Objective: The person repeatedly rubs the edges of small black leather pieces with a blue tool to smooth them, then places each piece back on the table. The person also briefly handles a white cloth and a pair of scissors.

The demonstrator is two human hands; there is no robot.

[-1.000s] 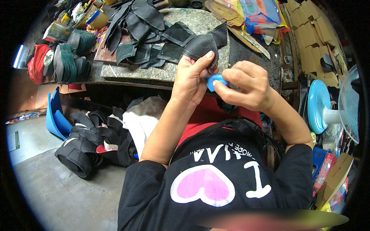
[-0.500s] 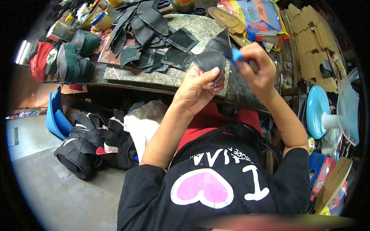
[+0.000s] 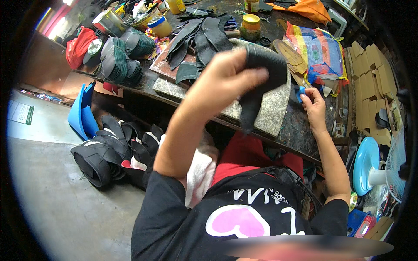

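Observation:
My left hand is raised over the near edge of the worktable, pinching a black leather piece. The piece is curved, has a long tail hanging down, and is smeared by motion. Lower and to the right, my right hand grips a small blue thing between thumb and fingers; its kind I cannot make out. Beneath the leather lies a speckled stone slab on the dark worktable. Several black leather strips are heaped beyond my left hand, which partly hides them.
Jars stand at the back. Stacked green-edged dark pieces are on the left. A colourful mesh bag and brown sole-shaped pieces lie at right, near cardboard boxes and a blue-white fan. Black shoe parts are piled on the floor.
My left hand has lifted and swung the leather piece up and over. My right hand has moved away from it, down and right, with the blue thing. The view has shifted too.

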